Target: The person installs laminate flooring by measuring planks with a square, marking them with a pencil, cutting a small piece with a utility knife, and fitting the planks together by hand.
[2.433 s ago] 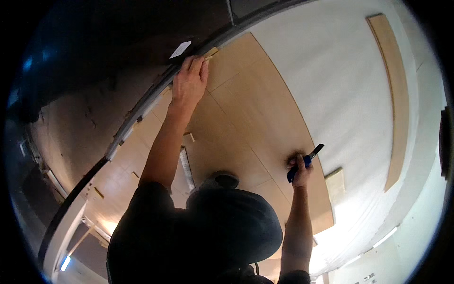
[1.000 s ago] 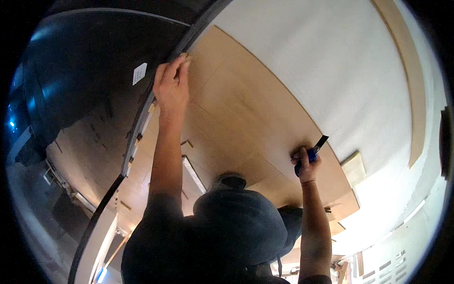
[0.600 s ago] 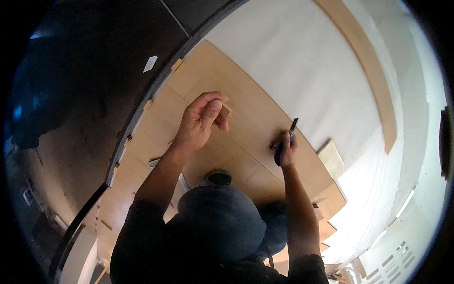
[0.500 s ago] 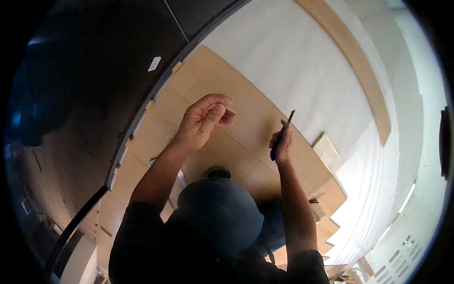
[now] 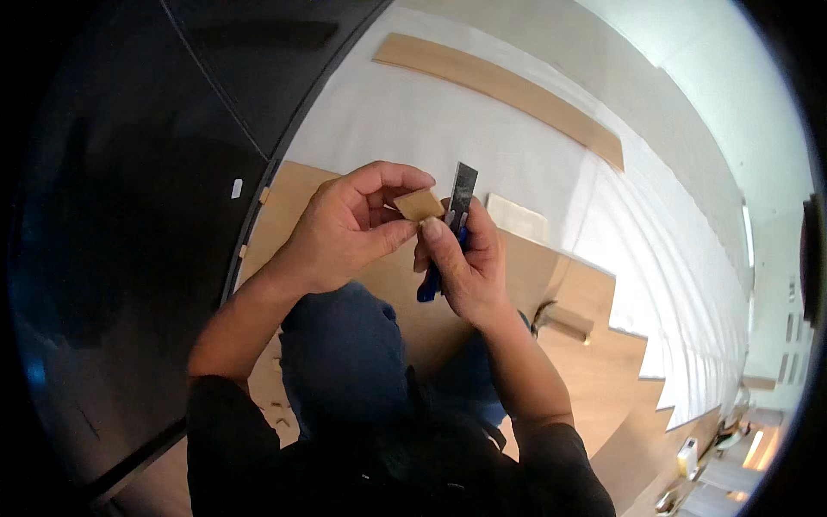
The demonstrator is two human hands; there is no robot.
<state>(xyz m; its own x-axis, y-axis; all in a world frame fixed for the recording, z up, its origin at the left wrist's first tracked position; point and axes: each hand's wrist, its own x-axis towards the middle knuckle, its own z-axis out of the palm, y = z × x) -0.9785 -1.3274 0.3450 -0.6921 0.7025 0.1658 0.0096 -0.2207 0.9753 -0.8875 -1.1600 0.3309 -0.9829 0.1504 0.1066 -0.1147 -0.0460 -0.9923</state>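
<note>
My left hand (image 5: 345, 220) is closed on a small flat wood offcut (image 5: 419, 205), gripped by an edge between thumb and fingers. Facing it, my right hand (image 5: 469, 267) is wrapped round the blue handle of a chisel (image 5: 463, 191), whose wide grey blade points up and away from me. The right thumb tip reaches the near edge of the offcut, so both hands meet there in front of my bent knees. Part of the handle is hidden by my fingers.
Wood-look floor planks (image 5: 551, 276) have a stepped edge over white underlay sheet (image 5: 345, 112). A loose plank (image 5: 508, 82) lies on the sheet, near a pale slab (image 5: 517, 217). Small wood spacers (image 5: 264, 196) line a dark glossy panel (image 5: 129, 215) on the left. Tools lie right.
My hands have come together, with the chisel moving left to the wood offcut. The chisel blade now shows its flat face. My view has shifted, bringing more floor at right into sight.
</note>
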